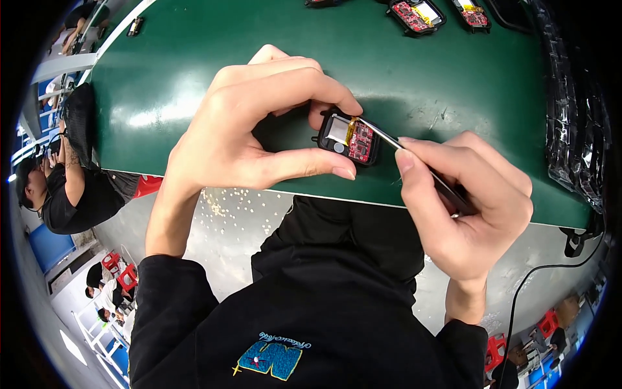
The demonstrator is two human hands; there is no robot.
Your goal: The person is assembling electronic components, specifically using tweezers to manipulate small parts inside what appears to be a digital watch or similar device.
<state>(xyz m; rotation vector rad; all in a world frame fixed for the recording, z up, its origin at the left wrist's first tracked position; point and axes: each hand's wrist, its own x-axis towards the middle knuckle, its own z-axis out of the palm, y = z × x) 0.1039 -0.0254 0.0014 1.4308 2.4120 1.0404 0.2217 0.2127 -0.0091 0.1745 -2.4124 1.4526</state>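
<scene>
Between the thumb and fingers of my left hand (259, 123) is a small black-cased electronic device (332, 148), its back off. Inside it show a red circuit board (363, 144), a silver battery cell (338, 129), a strip of yellow tape and a round silver part. My right hand (476, 201) pinches a pair of slim metal tweezers (387, 135) like a pen. Their tip meets the upper edge of the device, beside the yellow tape. Whether the tip grips anything is too small to tell.
More opened devices with red boards (418, 16) lie at the far edge of the green table (194, 39). Black plastic-wrapped packs (573, 123) stand along the right side. A small part (135, 26) sits far left. A seated person (74, 188) is at the left; a black cable (518, 285) hangs at right.
</scene>
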